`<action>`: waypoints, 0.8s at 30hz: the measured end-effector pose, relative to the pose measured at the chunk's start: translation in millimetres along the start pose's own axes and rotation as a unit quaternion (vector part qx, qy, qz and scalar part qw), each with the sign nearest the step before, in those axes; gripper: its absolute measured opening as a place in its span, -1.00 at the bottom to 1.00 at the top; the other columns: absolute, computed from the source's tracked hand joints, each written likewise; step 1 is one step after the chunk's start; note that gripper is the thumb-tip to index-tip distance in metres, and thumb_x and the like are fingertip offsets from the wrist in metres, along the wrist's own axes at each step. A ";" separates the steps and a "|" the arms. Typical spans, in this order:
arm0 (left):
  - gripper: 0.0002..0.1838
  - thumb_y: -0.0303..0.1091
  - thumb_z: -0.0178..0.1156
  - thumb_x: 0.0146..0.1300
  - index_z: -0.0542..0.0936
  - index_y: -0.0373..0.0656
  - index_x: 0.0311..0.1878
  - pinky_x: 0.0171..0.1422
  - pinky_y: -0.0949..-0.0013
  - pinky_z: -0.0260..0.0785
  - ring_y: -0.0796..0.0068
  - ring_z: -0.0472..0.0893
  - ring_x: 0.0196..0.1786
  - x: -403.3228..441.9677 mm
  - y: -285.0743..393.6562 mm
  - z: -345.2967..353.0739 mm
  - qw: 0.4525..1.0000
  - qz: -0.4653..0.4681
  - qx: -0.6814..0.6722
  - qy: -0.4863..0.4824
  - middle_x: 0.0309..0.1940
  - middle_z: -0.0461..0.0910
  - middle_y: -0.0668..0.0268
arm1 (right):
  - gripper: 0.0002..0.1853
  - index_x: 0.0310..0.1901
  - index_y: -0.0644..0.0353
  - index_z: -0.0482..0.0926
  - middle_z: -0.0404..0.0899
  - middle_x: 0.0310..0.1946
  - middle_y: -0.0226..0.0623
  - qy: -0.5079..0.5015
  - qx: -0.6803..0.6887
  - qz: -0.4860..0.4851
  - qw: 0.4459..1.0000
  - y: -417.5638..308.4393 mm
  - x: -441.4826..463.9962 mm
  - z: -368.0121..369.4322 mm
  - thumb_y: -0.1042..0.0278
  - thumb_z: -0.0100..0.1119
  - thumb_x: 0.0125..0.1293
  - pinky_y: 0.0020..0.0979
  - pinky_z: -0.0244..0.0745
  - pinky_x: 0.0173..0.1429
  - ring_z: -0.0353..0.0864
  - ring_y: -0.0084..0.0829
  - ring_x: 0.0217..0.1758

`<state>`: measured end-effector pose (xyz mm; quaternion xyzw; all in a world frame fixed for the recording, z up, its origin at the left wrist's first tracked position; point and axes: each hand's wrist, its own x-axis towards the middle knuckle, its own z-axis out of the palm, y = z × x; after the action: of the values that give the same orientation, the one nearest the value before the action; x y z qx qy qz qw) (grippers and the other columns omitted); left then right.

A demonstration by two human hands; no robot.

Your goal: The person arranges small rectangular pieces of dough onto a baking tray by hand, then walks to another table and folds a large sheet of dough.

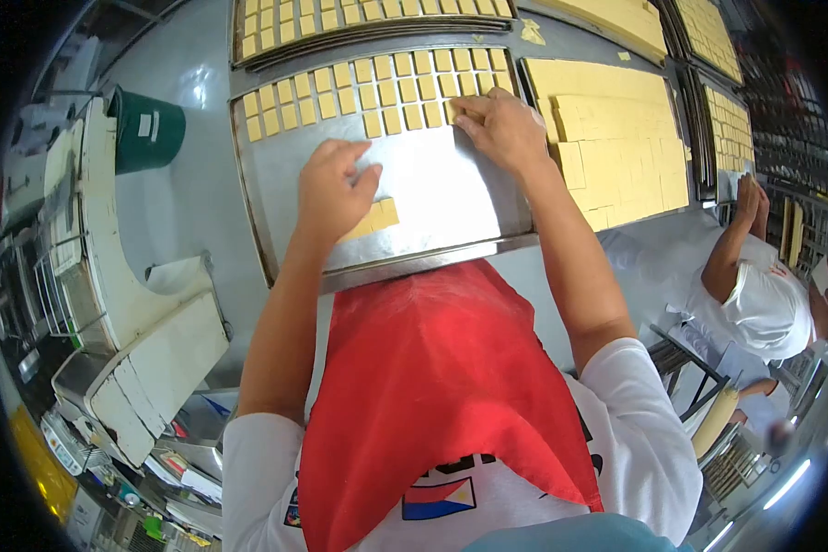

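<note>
A metal baking tray (432, 198) lies in front of me, its far half lined with rows of small yellow dough rectangles (370, 97). At the near right end of these rows, the fingertips of my right hand (506, 132) are closed on a dough piece (452, 112). My left hand (336, 191) hovers over the bare middle of the tray, thumb and forefinger apart, with nothing visible between them. Just under its wrist lies a short strip of cut dough pieces (377, 217), partly hidden by the forearm.
Right of the tray rests a board with a large cut dough slab (616, 138). Another filled tray (368, 20) stands beyond mine. A green bin (147, 129) and a white machine (147, 368) are on the left. A co-worker (764, 294) handles pieces at far right.
</note>
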<state>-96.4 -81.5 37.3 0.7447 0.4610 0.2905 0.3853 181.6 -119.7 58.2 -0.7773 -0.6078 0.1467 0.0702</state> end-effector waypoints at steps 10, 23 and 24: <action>-0.50 -0.22 0.55 0.00 0.71 -0.20 0.03 0.19 -0.02 0.40 -0.01 0.59 0.04 -44.8 30.8 -8.3 0.958 0.108 0.230 -0.130 -0.04 0.63 0.10 | -0.73 0.08 -0.30 0.82 0.71 -0.16 -0.31 0.036 0.012 0.007 0.999 1.1 -2.0 3.9 0.01 0.33 0.40 -0.11 0.64 0.09 0.74 -0.17 -0.03; -0.45 -0.15 0.59 0.03 0.67 -0.18 0.07 0.07 0.06 0.41 0.12 0.60 0.00 -17.2 10.2 -4.3 0.948 0.174 0.183 -0.194 -0.06 0.62 0.16 | -0.73 -0.02 0.02 0.80 0.81 -0.12 -0.16 0.040 0.408 -0.016 0.912 -30.5 -82.4 40.1 0.17 0.32 0.32 -0.10 0.72 -0.03 0.81 -0.13 -0.07; -0.44 -0.19 0.60 0.06 0.67 -0.20 0.11 0.08 0.12 0.42 0.18 0.59 0.00 -14.3 1.0 -6.6 0.976 0.123 0.078 -0.162 -0.03 0.61 0.16 | -0.73 -0.02 0.02 0.80 0.81 -0.12 -0.16 0.045 0.410 -0.012 0.911 -32.6 -83.2 41.3 0.17 0.32 0.32 -0.10 0.72 -0.03 0.81 -0.13 -0.07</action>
<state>-107.0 -92.8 40.6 0.8606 0.3190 0.1741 0.3567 120.4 -194.7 40.4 -0.6783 -0.4997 0.3468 0.4121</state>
